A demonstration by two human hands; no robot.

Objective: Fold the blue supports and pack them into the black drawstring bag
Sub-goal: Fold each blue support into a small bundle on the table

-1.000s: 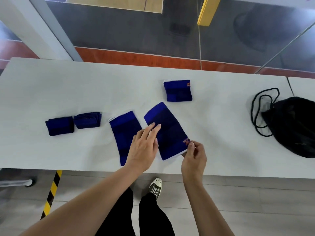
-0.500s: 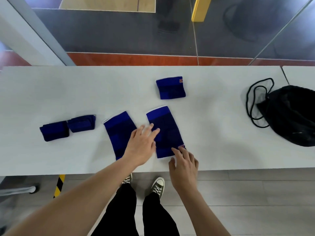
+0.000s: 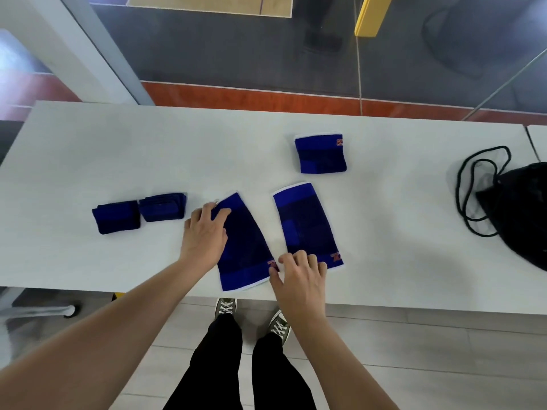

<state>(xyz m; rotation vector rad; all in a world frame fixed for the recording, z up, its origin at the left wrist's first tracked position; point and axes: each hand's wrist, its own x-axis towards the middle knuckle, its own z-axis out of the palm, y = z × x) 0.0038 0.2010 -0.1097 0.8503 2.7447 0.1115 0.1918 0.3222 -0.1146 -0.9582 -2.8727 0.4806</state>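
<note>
Blue supports: five dark blue elastic fabric sleeves lie on the white rectangular table (image 3: 118, 149).
Left flat support (image 3: 245, 247): unfolded, long, lying flat near the table's front edge, tilted slightly, with a brighter blue band and white trim at its near end.
Right flat support (image 3: 305, 223): unfolded, just beside the left one with a narrow strip of table between them; small red logo at its near right corner.
Folded support (image 3: 321, 155): squarish, farther back on the table, apart from the flat pair, red logo at its top right corner.
Two small folded supports (image 3: 139, 213): side by side and touching, to the left of the flat pair.
Left hand (image 3: 204, 235): spread open, palm down, fingers resting on the far left corner of the left flat support; it grips nothing.
Right hand (image 3: 299, 276): loosely open, fingertips on the near end of the right flat support, thumb towards the left one; whether it pinches the cloth cannot be told.
Black drawstring bag (image 3: 521, 208): slumped at the table's right end, well apart from the supports, its black cord (image 3: 467, 184) looped on the tabletop.
</note>
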